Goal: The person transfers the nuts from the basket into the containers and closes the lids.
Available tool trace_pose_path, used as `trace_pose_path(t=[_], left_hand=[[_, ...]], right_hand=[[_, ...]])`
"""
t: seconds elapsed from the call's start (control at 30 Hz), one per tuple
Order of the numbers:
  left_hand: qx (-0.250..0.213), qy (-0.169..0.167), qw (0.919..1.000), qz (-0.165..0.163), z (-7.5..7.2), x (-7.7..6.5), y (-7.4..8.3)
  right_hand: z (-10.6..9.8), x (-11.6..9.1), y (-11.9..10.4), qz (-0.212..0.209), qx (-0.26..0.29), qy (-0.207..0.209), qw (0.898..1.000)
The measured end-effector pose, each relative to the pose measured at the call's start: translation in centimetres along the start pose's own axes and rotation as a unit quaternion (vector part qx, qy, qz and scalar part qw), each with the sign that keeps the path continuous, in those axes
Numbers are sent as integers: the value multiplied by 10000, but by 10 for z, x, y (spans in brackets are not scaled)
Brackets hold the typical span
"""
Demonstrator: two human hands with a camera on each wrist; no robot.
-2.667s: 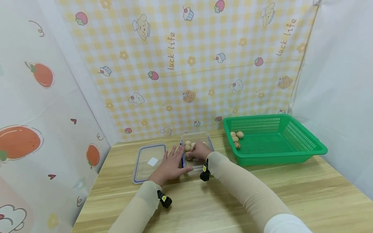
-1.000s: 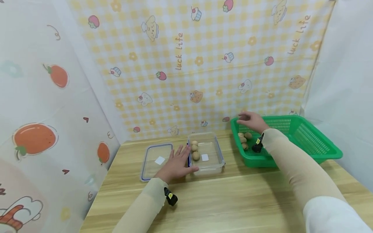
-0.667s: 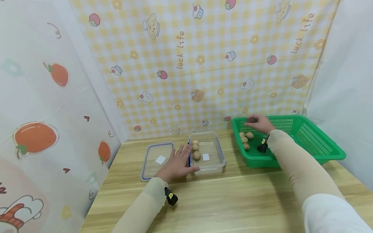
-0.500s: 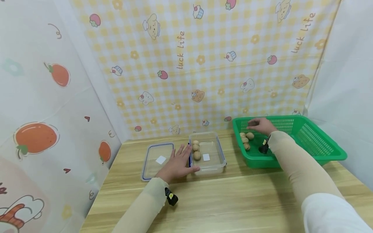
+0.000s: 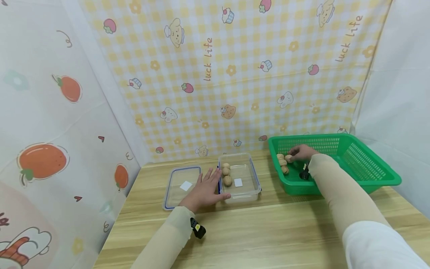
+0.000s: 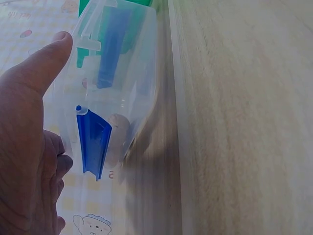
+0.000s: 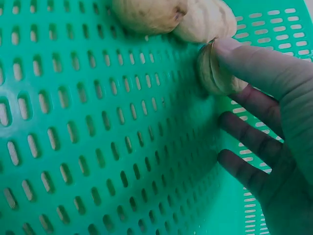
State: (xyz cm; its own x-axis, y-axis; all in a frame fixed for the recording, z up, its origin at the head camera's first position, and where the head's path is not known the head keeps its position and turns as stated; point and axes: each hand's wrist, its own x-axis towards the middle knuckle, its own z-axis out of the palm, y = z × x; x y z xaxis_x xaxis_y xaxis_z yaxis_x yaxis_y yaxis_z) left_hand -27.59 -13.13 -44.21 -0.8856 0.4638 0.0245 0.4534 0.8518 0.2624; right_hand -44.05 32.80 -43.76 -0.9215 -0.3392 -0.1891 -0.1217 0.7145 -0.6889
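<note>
My right hand [image 5: 302,152] is down inside the green basket [image 5: 332,183], at its left end. In the right wrist view its thumb and index finger pinch a walnut [image 7: 215,73], while the other fingers are spread over the basket floor. More walnuts [image 7: 149,14] lie right beside that one. My left hand [image 5: 204,191] lies against the left side of a clear plastic box [image 5: 246,194], fingers straight and thumb at its near edge. Several walnuts [image 5: 227,181] sit in a row along the box's left wall. A blue clip [image 6: 93,142] hangs off the box in the left wrist view.
A clear lid [image 5: 174,203] with a blue seal lies on the wooden table [image 5: 255,235], left of the box. A checked cloth [image 5: 235,82] hangs behind the table, with printed and plain sheets at the sides.
My right hand has moved from inside the clear box over to the green basket, then lowered onto a walnut there and pinched it. The left hand stays at the box.
</note>
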Motion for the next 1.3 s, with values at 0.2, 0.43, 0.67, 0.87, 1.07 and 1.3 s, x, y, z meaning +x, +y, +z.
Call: trace_pose_path(t=[0.2, 0.43, 0.67, 0.87, 1.07, 1.3], left_hand=[[-23, -7, 10000, 8, 0, 0, 2], [-27, 60, 10000, 55, 2, 2, 2], [-9, 22, 10000, 81, 3, 2, 4], [83, 67, 9999, 88, 1, 1, 5], [167, 33, 9999, 13, -2, 0, 3], [77, -49, 10000, 6, -8, 4, 1]], right_hand=[[-2, 2, 5, 211, 118, -72, 9997], [-9, -4, 3, 220, -44, 11, 9997], [-19, -13, -6, -9, -308, 134, 9994], [-22, -19, -26, -184, -541, 239, 9981], [-22, -24, -48, -321, -521, 239, 9978], [-20, -34, -71, -563, -503, 368, 9965]])
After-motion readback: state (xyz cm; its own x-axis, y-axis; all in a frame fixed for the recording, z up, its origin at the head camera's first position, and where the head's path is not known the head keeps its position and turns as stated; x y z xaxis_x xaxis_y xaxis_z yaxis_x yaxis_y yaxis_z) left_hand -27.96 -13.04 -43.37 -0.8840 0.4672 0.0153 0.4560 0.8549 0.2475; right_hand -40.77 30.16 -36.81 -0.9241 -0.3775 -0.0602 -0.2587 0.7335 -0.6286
